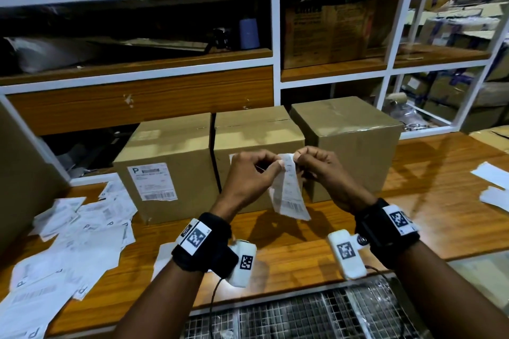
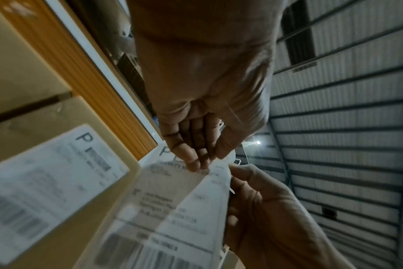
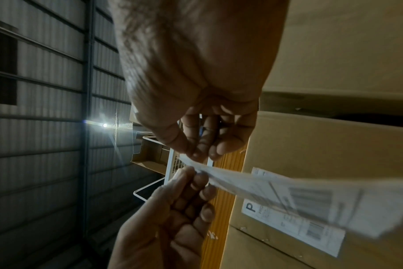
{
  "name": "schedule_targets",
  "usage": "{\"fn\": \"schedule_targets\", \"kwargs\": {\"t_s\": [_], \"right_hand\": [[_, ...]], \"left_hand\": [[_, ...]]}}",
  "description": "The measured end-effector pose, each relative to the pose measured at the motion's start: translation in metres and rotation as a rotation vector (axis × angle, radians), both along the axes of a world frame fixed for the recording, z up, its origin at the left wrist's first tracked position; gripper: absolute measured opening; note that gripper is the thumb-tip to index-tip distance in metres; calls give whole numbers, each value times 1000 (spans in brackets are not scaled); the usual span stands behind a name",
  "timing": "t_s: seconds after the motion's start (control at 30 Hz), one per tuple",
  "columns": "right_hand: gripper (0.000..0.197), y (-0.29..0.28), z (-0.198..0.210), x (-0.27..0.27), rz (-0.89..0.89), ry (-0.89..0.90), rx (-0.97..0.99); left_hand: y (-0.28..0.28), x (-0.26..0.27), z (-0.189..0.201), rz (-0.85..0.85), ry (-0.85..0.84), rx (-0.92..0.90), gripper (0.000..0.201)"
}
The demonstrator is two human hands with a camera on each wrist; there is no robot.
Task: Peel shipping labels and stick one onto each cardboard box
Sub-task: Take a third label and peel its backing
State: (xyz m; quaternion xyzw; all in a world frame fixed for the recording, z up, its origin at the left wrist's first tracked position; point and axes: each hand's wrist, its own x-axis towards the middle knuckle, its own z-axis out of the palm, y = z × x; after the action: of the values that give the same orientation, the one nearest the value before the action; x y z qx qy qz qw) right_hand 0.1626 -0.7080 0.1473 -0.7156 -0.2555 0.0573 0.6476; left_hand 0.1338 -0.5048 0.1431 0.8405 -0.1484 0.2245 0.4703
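Three cardboard boxes stand in a row on the wooden counter [image 1: 413, 215]. The left box [image 1: 170, 146] carries a stuck shipping label [image 1: 155, 181]. The middle box [image 1: 256, 132] shows a label corner [image 1: 232, 157] behind my hands. The right box [image 1: 358, 151] shows no label. In front of the middle box, a white label sheet [image 1: 289, 192] hangs down. My left hand [image 1: 275, 165] and right hand [image 1: 300, 157] each pinch its top edge. The wrist views show the same pinches: left hand [image 2: 203, 162] and right hand [image 3: 200, 153] on the sheet [image 2: 173, 209] [image 3: 288, 194].
Several loose label sheets [image 1: 68, 242] lie scattered on the counter's left end. More white sheets [image 1: 493, 187] lie at the right. A tall cardboard panel [image 1: 24, 173] stands at far left. Shelving [image 1: 275, 36] rises behind the boxes. Wire mesh [image 1: 303, 316] runs below the counter's front edge.
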Motion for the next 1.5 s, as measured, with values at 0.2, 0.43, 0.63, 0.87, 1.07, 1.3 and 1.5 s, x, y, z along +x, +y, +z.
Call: {"fn": "schedule_targets", "kwargs": {"t_s": [0.2,0.43,0.63,0.87,1.07,1.3,1.5], "right_hand": [[27,8,-6,0,-18,-66,28],[20,7,-7,-3,33,-38,27],[28,14,-22,4,2,105,71],[19,4,-69,19,-250,349,20],[32,-15,-135,37,-457,543,-109],[36,-34,-180,33,-647,638,-302],[28,-41,-181,25,-686,697,-324]], "left_hand": [[-13,-2,-10,-158,211,-423,21],[-9,3,-21,-188,253,-511,20],[6,5,-29,-121,305,-579,21],[74,1,-40,63,260,-537,18],[122,1,-67,190,333,-428,18],[131,-1,-66,127,351,-307,21],[112,-3,-51,-28,399,-397,20]]}}
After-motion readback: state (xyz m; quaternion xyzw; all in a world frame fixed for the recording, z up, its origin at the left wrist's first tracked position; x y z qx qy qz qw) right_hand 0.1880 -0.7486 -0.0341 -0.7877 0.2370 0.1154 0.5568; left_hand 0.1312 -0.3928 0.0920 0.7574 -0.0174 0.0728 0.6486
